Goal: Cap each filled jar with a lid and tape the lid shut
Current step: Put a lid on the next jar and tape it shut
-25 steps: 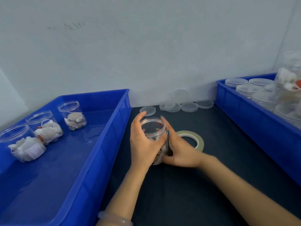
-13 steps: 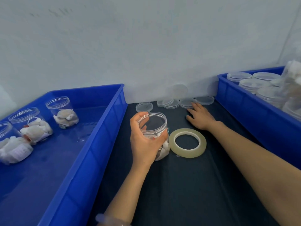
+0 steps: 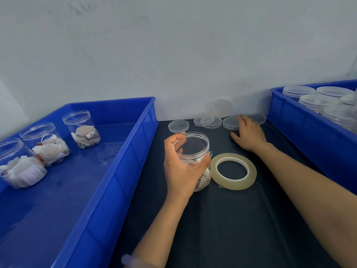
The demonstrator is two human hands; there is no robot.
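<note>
Head view: the open jar (image 3: 195, 149) stands upright on the dark table mat (image 3: 231, 219) near the middle of the picture, with pale packets in its lower half and no lid on its threaded rim. The left hand (image 3: 181, 167) grips it from the 8 o'clock side, thumb hooked at the rim and fingers curled round the far wall. A pale bracelet (image 3: 135, 261) sits on that wrist.

At 3 o'clock from the jar, just beside it, the roll of clear tape (image 3: 233, 171) lies flat on the mat. At 1 o'clock the right hand (image 3: 249, 134) lies palm down, open, its fingers nearly straight and spread, the fingertips resting on a loose lid (image 3: 230, 122). More clear lids lie along the wall: a single one (image 3: 178, 126) at 12 o'clock from the jar, a small overlapping pile (image 3: 207, 121) just right of it, and another (image 3: 257, 118) past the right hand.

At 9 o'clock a long blue bin (image 3: 116, 171) holds three filled uncapped jars (image 3: 81, 128) in a row toward 10 o'clock. At 2 o'clock a second blue bin (image 3: 309, 128) holds capped jars (image 3: 316, 101), packed close together
</note>
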